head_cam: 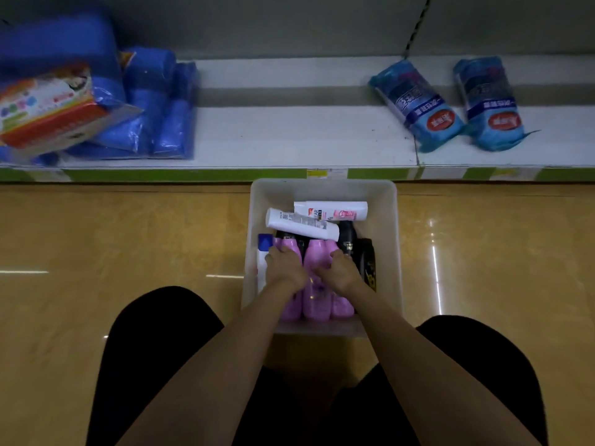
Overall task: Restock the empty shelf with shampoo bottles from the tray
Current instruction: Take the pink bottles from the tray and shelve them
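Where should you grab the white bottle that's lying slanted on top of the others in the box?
Grip the slanted white plastic bottle round the middle of its long body, coming straight down from above. It lies on its side on top of the black bottles, so its upper face is bare and nothing pins it. The translucent plastic tray has walls that would probably hinder a sideways approach.

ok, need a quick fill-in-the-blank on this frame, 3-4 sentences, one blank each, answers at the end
1. Both hands, the left hand and the right hand, rest on the ____ bottles in the tray.
2. The tray stands on the ____, in front of the shelf.
3. Two ____ bottles lie across the far end of the tray.
4. The middle stretch of the shelf holds ____ shampoo bottles.

Missing words: pink; floor; white; no
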Demonstrator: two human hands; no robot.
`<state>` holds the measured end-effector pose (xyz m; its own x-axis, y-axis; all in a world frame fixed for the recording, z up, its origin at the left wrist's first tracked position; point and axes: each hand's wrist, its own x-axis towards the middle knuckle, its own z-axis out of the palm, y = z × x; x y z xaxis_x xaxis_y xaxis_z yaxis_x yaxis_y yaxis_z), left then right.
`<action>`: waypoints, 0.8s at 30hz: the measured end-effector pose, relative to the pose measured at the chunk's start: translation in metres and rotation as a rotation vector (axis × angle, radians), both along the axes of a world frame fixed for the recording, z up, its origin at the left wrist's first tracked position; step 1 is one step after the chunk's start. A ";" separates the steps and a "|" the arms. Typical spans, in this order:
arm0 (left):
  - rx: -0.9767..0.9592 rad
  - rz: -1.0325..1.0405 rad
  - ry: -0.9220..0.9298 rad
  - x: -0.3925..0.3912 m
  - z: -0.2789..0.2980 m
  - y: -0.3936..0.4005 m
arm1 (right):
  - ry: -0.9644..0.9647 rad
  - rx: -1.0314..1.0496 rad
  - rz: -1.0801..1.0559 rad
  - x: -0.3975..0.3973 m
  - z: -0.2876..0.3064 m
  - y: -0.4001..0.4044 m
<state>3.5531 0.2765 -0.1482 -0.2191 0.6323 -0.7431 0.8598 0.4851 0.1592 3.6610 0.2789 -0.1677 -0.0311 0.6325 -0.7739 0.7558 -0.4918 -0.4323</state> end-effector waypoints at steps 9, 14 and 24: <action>0.141 0.043 0.080 0.000 -0.031 -0.003 | -0.006 -0.017 -0.029 -0.003 -0.021 0.015; 0.125 -0.037 0.072 -0.003 -0.034 0.003 | -0.029 -0.015 0.018 0.001 -0.023 0.016; 0.184 -0.195 0.139 -0.009 -0.044 0.006 | -0.020 -0.085 0.030 0.002 -0.032 0.021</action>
